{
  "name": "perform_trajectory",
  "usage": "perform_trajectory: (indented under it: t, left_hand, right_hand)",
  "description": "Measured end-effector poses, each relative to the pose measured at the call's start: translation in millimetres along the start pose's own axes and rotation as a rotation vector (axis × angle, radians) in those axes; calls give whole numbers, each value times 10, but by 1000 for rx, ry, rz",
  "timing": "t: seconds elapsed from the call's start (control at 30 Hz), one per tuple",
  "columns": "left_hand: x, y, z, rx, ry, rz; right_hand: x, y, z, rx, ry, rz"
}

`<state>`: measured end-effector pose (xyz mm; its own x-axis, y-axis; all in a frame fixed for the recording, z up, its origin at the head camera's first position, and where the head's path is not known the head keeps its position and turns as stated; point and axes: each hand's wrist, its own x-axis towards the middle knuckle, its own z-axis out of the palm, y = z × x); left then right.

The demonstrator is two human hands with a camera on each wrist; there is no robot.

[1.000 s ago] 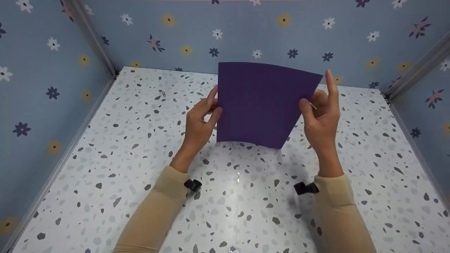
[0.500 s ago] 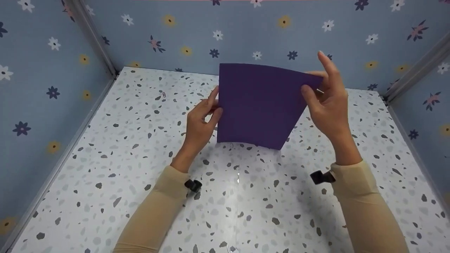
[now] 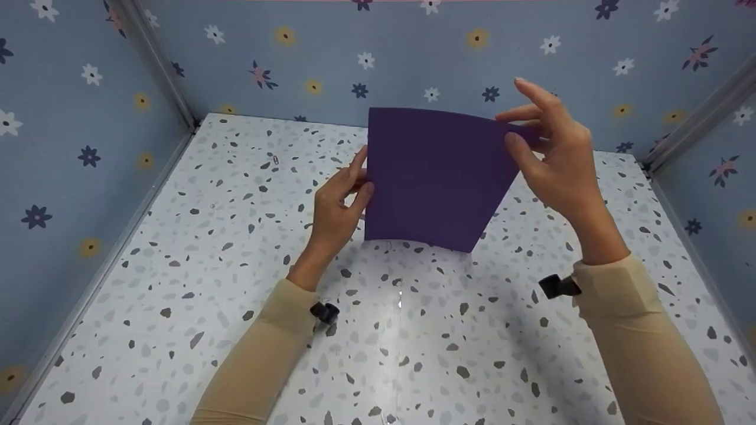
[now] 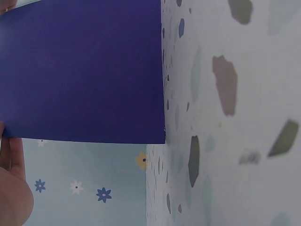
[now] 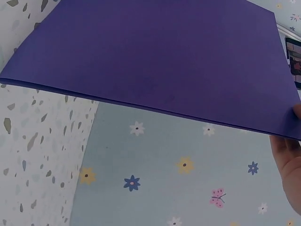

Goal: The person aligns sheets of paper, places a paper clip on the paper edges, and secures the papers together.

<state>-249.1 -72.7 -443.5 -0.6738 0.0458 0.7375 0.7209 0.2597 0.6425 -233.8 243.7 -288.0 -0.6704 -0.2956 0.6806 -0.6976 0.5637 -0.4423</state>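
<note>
A purple sheet of stiff paper (image 3: 437, 177) stands upright and slightly curved in the middle of the head view, its lower edge close to the speckled table. My left hand (image 3: 338, 203) pinches its left edge, thumb in front and fingers behind. At the upper right corner my right hand (image 3: 558, 153) grips the sheet, thumb on the front, one finger at the top edge and the index finger raised. In the right wrist view a thin darker second edge runs along the side of the purple sheet (image 5: 164, 61). The fingers behind the sheet are partly hidden.
A small red paper clip (image 3: 276, 159) lies on the speckled table (image 3: 207, 265) at the back left. Blue flowered panels (image 3: 425, 53) wall in the back and both sides. A dark-framed object (image 5: 295, 61) shows at the right wrist view's edge.
My right hand has slid up the sheet's right edge to the upper corner, its forearm swinging right. A thin pale object seen earlier at its fingers is hidden now. The left hand stays put.
</note>
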Motion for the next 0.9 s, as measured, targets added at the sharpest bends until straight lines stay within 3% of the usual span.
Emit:
perform_trajectory:
  t: [0.33, 0.9]
  left_hand:
    - [1, 8, 4, -12, 2, 13]
    - [-6, 13, 2, -19, -4, 24]
  right_hand:
    - [62, 0, -23, -80, -108, -60]
    - [218, -71, -74, -136, -189, -141]
